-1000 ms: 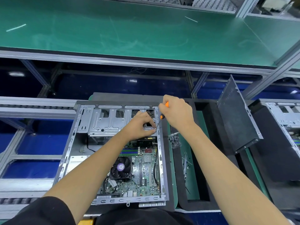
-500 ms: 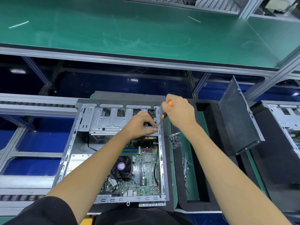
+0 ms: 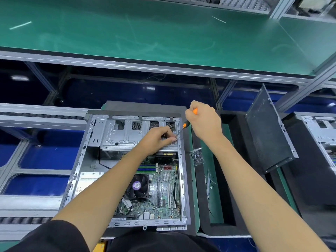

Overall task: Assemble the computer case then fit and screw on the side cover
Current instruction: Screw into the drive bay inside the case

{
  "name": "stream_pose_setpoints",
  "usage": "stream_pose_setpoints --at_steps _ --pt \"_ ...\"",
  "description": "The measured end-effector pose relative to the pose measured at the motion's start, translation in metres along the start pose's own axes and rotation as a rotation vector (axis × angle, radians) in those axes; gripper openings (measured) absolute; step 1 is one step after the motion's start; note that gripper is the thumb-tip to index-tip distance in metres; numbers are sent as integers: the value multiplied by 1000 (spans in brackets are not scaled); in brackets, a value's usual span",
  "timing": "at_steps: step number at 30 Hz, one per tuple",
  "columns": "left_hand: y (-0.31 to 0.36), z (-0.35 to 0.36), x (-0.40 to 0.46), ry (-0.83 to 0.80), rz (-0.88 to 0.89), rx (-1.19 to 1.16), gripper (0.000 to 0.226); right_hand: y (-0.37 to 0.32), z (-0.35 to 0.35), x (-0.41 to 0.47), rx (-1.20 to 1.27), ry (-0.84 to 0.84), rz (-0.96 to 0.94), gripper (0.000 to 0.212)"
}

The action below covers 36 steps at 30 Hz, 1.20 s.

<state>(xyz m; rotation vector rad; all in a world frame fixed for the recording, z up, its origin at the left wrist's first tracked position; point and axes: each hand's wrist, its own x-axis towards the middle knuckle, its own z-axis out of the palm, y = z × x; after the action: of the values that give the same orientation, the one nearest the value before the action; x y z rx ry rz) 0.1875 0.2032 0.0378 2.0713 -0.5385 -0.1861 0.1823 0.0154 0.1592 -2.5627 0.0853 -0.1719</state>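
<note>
Little has been shifted since the earlier frame: the right hand point(image 3: 204, 124) and its orange-handled screwdriver point(image 3: 189, 120) have been kept over the same far right corner of the computer case point(image 3: 127, 168), with only a slight change of angle.

The screwdriver handle is gripped in the right fist, and the blade slants down toward 8 o'clock to a point at the right end of the metal drive cage point(image 3: 125, 135). The left hand point(image 3: 160, 139) is curled there, fingertips pinched beside the tip; a screw is probably being steadied, but it is too small to be made out.

The case lies open on the table, motherboard point(image 3: 163, 188) and CPU fan point(image 3: 137, 186) exposed. The side cover point(image 3: 269, 130) leans upright well apart, at 3 o'clock from the case, so the cover step is judged not yet begun. A small bag of screws point(image 3: 197, 157) lies just beside the case's right wall.

For this step to be done well, the blade should be brought more upright and seated squarely before turning, with light downward pressure kept. The pinching fingers should be withdrawn once the thread bites. A slip toward the motherboard is the main risk.
</note>
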Motion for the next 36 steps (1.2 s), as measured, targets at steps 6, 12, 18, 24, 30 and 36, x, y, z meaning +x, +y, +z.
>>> stream_pose_setpoints --at_steps 6,12,18,24,30,36 --pt "-3 1 1 15 -34 -2 9 0 5 -3 29 31 20 21" --pt "-4 1 2 54 -48 -24 14 -2 5 -2 21 94 5 21" --pt "-2 2 1 58 27 -38 22 -1 7 -2 24 60 24 21" --pt "-1 3 -3 60 81 31 22 1 11 -4 -48 30 9 22" --pt "2 3 -2 42 59 107 21 -1 10 -4 -121 -2 -65 20" --pt "2 4 0 -4 -35 25 31 -4 9 -4 -136 -116 -138 21"
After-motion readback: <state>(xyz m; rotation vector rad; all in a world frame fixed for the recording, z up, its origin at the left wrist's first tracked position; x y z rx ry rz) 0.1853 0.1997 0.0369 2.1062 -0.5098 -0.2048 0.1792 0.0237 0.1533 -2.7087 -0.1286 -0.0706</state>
